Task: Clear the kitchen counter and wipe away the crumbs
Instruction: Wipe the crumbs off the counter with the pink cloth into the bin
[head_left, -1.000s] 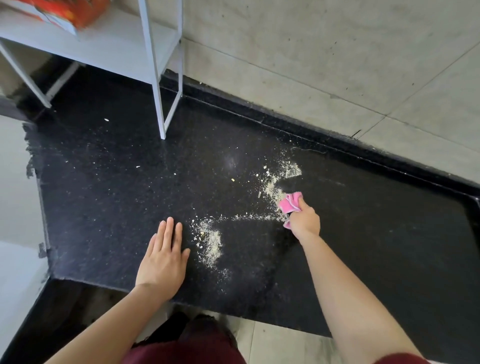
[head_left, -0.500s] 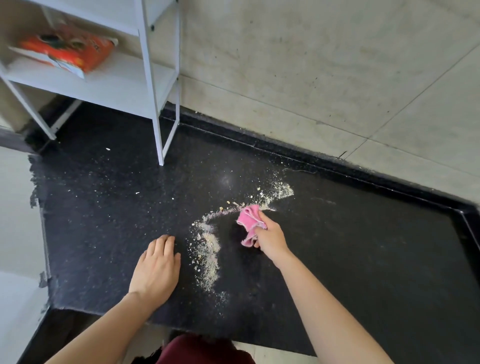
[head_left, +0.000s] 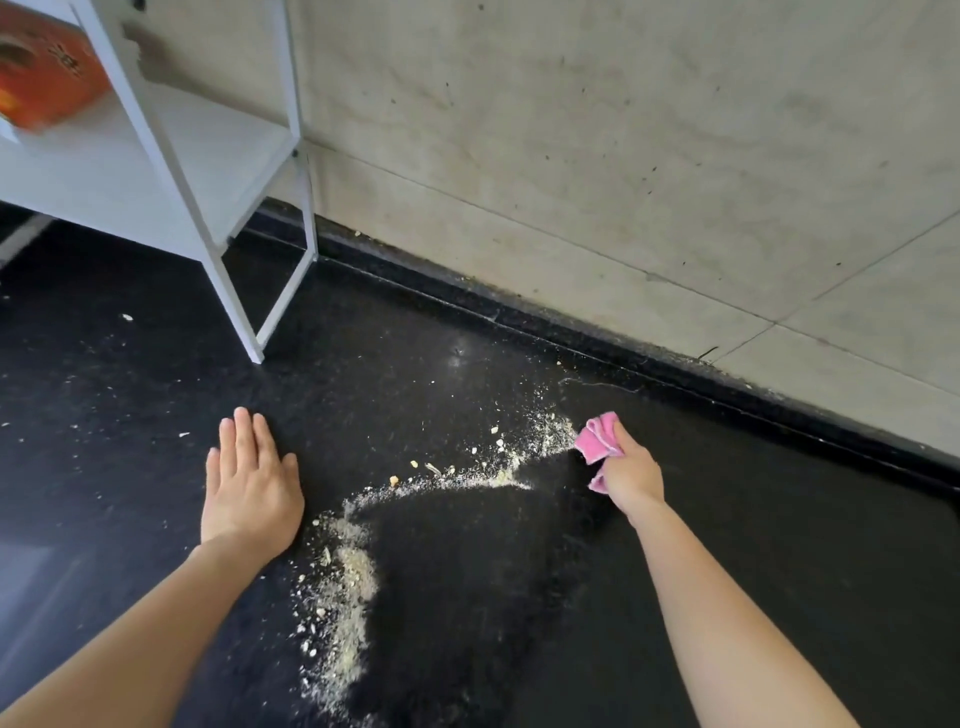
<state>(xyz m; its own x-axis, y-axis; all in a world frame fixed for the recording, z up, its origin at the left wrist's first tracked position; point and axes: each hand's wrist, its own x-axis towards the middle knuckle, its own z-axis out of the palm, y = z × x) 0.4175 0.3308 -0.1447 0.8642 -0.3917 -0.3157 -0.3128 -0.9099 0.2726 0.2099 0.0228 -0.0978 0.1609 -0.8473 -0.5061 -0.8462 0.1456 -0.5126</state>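
A black speckled counter (head_left: 727, 519) carries pale crumbs (head_left: 343, 587) in a curved band, from a pile near the front up to a scatter beside the cloth. My right hand (head_left: 631, 475) is closed on a crumpled pink cloth (head_left: 597, 441), pressed on the counter at the right end of the crumb band. My left hand (head_left: 249, 483) lies flat on the counter, palm down, fingers together, just left of the crumbs, holding nothing.
A white metal shelf rack (head_left: 234, 291) stands on the counter at the back left, with an orange packet (head_left: 41, 78) on its shelf. A grey tiled wall (head_left: 623, 156) runs behind the counter. Stray crumbs (head_left: 126, 317) dot the left side.
My right hand with the pink cloth swept left through the crumbs, then went back right to the far end of the band. The view moved closer. My left hand stayed flat.
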